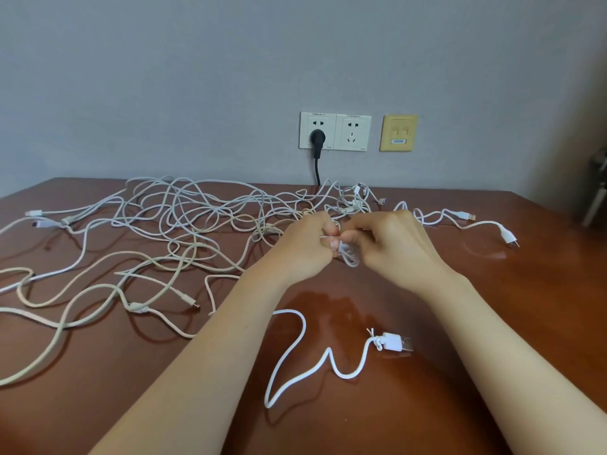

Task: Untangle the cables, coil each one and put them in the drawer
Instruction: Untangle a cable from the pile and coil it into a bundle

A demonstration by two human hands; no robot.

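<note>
Two hands are pictured meeting at the centre of the frame. The left hand and the right hand are both curled and pinched on a small white coil, which is held just above the worktop. A white cable is trailed from beneath the left forearm to its USB plug at lower centre; whether it feeds the coil cannot be told. A tangle of pale cables is spread across the left and upper middle of the frame, largely unsorted. No drawer is shown. Coiling of one cable is judged to be in hand, with the task at an early stage. The next move is thought to call for any loose length to be drawn in loop by loop, with the wound turns pinched firmly.
</note>
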